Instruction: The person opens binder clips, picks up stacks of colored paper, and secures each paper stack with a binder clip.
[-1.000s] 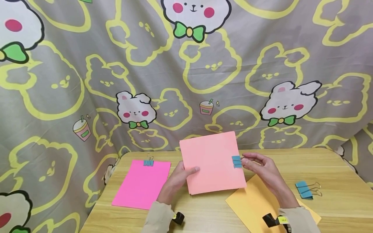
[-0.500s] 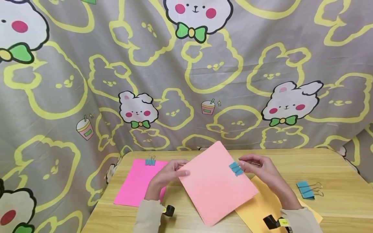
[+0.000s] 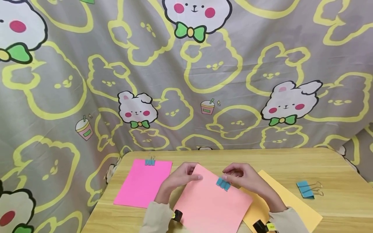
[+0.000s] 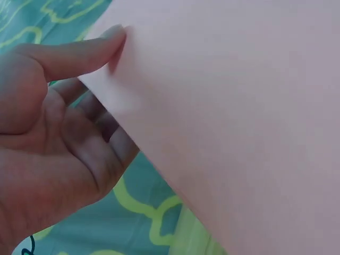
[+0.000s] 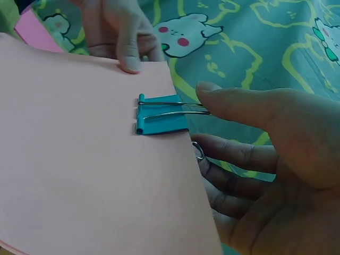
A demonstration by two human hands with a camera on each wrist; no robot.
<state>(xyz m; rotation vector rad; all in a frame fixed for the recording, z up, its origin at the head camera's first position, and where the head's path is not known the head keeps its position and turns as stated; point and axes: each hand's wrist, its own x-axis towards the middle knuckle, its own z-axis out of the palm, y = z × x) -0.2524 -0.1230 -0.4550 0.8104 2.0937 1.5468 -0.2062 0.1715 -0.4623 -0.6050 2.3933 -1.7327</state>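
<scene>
A stack of light pink paper (image 3: pixel 212 205) is held tilted over the table, a teal binder clip (image 3: pixel 223 183) fixed on its far edge. My left hand (image 3: pixel 182 178) pinches the stack near its upper left corner, thumb on the front face and fingers behind, as the left wrist view shows on the paper (image 4: pixel 223 106). At the clip, my right hand (image 3: pixel 246 178) has its thumb on the front wire handle (image 5: pixel 186 112) and the forefinger by the rear one. The clip's body (image 5: pixel 159 115) grips the paper edge in the right wrist view.
Bright pink paper (image 3: pixel 142 184) with a teal binder clip (image 3: pixel 150 162) on its top edge lies at the left. Yellow-orange paper (image 3: pixel 294 200) lies at the right, partly under my right arm. A loose teal binder clip (image 3: pixel 305 190) sits farther right. A patterned curtain (image 3: pixel 175 74) hangs behind the table.
The light pink stack has turned clockwise and come lower toward me, so its clipped edge now faces away. Both hands have moved with it; the right hand has shifted left alongside the clip.
</scene>
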